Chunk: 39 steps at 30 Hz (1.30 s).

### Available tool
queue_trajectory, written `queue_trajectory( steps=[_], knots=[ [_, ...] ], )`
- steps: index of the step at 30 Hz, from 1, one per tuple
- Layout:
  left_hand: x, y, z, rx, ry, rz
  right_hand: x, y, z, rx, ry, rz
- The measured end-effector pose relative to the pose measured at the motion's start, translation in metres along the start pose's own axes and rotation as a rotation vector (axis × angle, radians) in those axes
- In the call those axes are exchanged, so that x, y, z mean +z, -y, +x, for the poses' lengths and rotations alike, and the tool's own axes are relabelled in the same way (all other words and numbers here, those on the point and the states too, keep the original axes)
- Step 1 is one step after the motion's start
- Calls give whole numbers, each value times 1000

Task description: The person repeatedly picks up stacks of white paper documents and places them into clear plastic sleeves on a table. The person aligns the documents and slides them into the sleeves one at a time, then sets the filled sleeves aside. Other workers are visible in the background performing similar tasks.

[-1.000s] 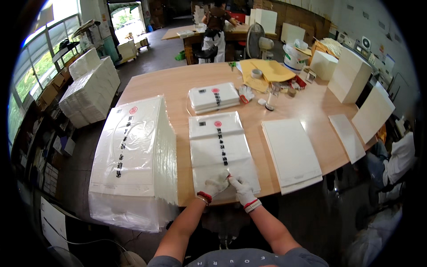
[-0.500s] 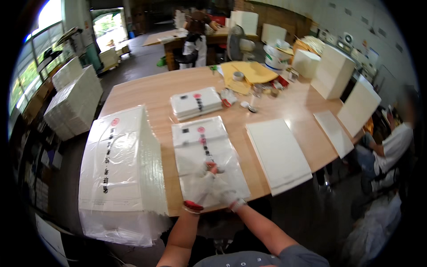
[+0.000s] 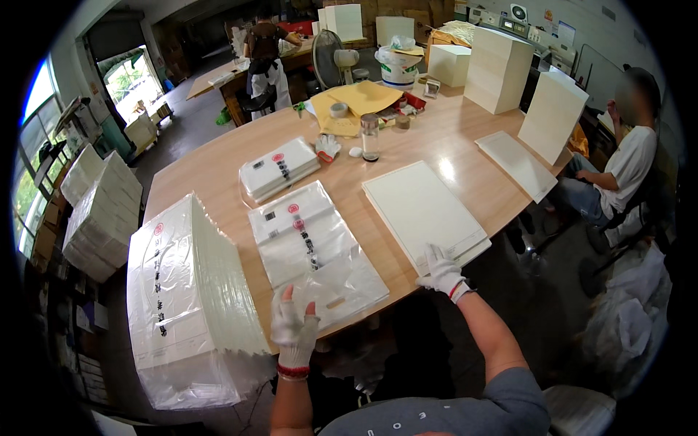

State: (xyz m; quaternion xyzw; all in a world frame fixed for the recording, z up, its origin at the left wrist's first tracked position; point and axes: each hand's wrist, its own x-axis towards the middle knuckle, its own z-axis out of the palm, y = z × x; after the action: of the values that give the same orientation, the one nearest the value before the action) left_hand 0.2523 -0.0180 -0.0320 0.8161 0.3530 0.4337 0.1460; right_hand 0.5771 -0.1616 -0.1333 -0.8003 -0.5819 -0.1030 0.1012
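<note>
My left hand (image 3: 294, 323), in a white knit glove with bare fingertips, is at the near left corner of a flat plastic bag (image 3: 291, 236). Its thumb and fingers stand apart. The bag is white and clear, printed in red and black, with a handle slot near its front edge. My right hand (image 3: 441, 273), gloved in white with a red cuff line, rests with fingers spread on the near end of a stack of white sheets or boards (image 3: 422, 207).
On the left stands a tall film-wrapped stack (image 3: 171, 280); packed bags (image 3: 280, 167) lie behind the flat bag. Farther back are a glass jar (image 3: 370, 138), yellow sheets (image 3: 356, 102) and a white bucket (image 3: 398, 69). A person (image 3: 625, 160) sits right; another (image 3: 265, 62) works behind.
Both hands were together over the bag's near half. They have parted: my right hand moved right onto the white stack, my left stayed by the bag's near corner. The view shifted right.
</note>
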Motion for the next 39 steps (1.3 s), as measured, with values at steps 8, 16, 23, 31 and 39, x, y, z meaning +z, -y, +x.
queue_trajectory(
  steps=[8, 16, 23, 31, 39],
  knots=[
    [-1, -67, -49, -56, 304, -424, 33, -44, 10, 77, -194, 341],
    [127, -60, -85, -1178, 834, -1600, -62, 36, -18, -128, -214, 60],
    [76, -42, -96, -1150, 1018, -1299, -35, 8, -105, -172, 93, 856],
    [81, -77, -135, -34, 856, 67, 47, 99, -135, 212, -181, 1030],
    [32, -38, -79, 133, 466, -25, -17, 121, -115, 525, -193, 1386]
  ],
)
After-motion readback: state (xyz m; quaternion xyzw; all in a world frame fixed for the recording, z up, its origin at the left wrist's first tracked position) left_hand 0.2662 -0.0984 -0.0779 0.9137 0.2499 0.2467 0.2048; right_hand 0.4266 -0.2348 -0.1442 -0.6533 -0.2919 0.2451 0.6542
